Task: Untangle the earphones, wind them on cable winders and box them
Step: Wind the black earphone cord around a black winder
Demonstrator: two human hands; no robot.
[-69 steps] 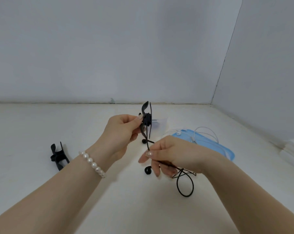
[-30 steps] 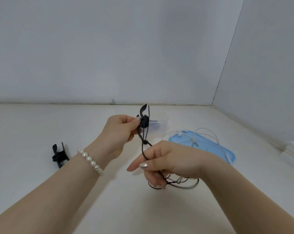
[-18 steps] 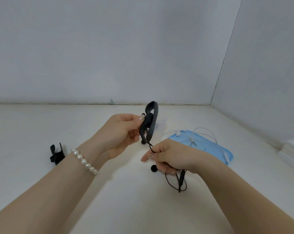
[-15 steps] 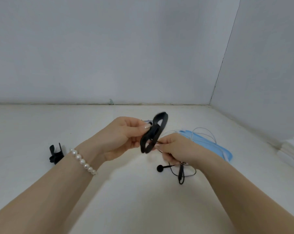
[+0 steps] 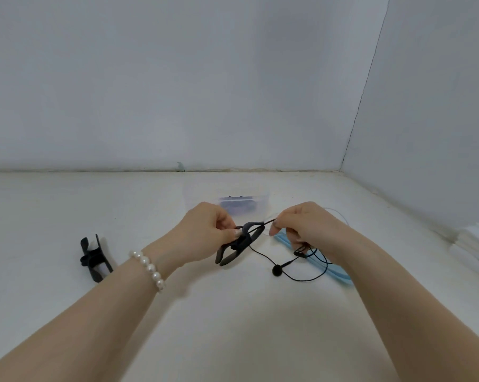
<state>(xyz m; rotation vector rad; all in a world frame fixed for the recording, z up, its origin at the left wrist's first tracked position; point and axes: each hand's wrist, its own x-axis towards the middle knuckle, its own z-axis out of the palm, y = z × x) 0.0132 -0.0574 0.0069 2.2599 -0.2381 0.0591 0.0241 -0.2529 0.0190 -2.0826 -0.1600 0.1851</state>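
Gripping a black cable winder [image 5: 239, 242] above the white table [image 5: 232, 312], left hand [image 5: 205, 235], right hand [image 5: 301, 224] pinching the black earphone cable [image 5: 268, 222] taut beside it, one earbud [image 5: 276, 270] resting on the table, second winder [image 5: 94, 257] lying far left, clear box [image 5: 243, 204] behind.

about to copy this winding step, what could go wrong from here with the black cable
The slack cable and earbud trail loose on the table and cross the blue lid, so a loop might snag as it is drawn in. The left hand holds the winder only at its middle; a hard pull from the right hand could twist it free.
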